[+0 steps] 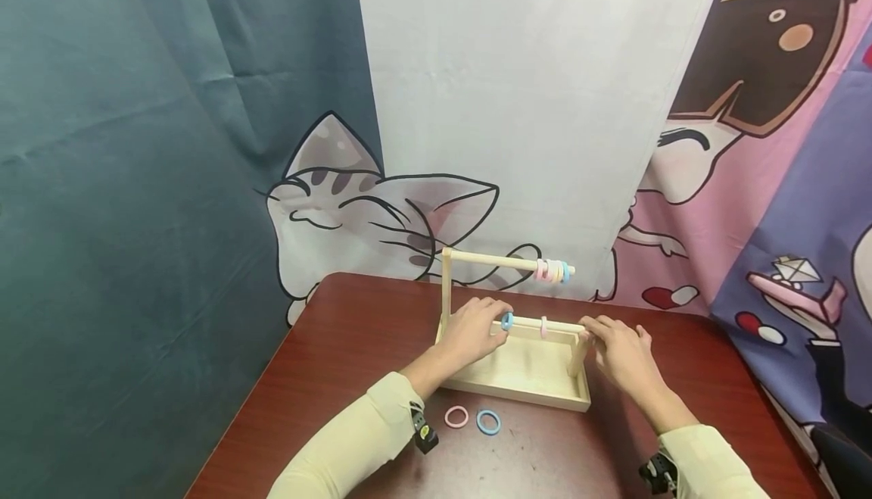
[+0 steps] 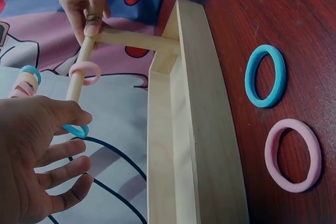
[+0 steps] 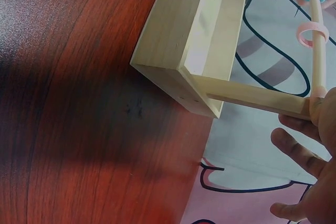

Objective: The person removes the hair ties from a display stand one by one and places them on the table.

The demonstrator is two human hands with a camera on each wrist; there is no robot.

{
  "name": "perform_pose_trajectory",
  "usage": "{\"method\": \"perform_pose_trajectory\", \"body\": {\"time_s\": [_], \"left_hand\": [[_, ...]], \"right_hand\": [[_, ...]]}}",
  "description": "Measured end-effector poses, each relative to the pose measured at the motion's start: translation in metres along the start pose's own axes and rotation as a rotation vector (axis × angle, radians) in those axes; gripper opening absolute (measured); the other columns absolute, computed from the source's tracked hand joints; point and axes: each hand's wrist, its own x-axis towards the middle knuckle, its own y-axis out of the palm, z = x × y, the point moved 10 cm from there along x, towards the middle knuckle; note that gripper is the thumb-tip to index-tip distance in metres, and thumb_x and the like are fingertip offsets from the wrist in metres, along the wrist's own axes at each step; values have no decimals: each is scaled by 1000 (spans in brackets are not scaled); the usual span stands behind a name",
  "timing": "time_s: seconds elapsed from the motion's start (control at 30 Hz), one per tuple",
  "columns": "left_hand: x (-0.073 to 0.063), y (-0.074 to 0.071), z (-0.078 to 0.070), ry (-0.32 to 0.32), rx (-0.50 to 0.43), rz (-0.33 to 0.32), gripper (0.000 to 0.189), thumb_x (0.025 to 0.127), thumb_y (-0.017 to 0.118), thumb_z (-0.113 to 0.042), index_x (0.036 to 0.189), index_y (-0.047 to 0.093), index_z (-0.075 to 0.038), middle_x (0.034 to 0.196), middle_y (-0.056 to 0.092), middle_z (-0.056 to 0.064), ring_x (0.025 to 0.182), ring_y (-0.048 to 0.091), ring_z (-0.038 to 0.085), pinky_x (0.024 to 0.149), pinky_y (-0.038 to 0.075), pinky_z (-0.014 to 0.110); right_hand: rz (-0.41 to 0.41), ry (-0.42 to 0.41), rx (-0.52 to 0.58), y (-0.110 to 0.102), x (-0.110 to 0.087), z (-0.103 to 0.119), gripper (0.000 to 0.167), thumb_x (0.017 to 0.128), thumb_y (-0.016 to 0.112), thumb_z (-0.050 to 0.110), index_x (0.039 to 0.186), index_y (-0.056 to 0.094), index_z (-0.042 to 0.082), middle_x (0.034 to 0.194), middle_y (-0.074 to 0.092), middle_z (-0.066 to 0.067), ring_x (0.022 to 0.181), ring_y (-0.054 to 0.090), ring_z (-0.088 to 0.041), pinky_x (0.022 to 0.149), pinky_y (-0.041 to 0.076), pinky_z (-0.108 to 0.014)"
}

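Note:
My left hand pinches a small blue ring between thumb and finger at the left end of the lower wooden rod. Whether that ring fully encircles the rod is hard to tell. A pink ring hangs around the rod farther right. At the rod's other end, my right hand grips the rod where it meets a short post. Both rod and post belong to a wooden stand with a tray base. Several pastel rings sit on the stand's upper rod.
In front of the stand, a loose pink ring and a loose blue ring lie flat on the reddish-brown table. A printed cartoon curtain hangs behind the table. A tall post rises at the stand's left.

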Motion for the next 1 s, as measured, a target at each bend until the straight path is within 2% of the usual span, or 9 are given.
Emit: {"method": "perform_pose_trajectory", "body": {"time_s": [0.13,0.3,0.63,1.0], "left_hand": [[-1,1,4,-7,-7,8,33,97,84,-30,129,75,-27,120,79,-7,108,70,17,89,59,32],[-3,-1,5,1,-25,8,32,96,85,-27,127,76,-25,115,80,-5,106,71,18,90,59,33],[-17,-4,11,-11,-25,-1,35,94,87,-25,128,77,-23,120,78,-3,110,74,21,95,61,36],[-27,-1,16,-16,-36,50,39,94,87,-28,132,78,-22,119,77,-1,104,73,20,87,62,37]], "right_hand": [[8,5,-2,0,1,0,27,102,72,5,128,78,7,116,80,-16,110,74,-44,102,38,-91],[7,4,2,-2,2,0,25,103,72,6,127,78,8,115,80,-15,111,74,-44,102,38,-90],[7,-2,0,0,0,0,26,103,72,7,128,78,7,114,80,-15,110,75,-44,101,39,-90],[13,1,5,-2,3,0,26,103,72,6,128,78,7,114,80,-15,112,75,-44,102,37,-92]]}}
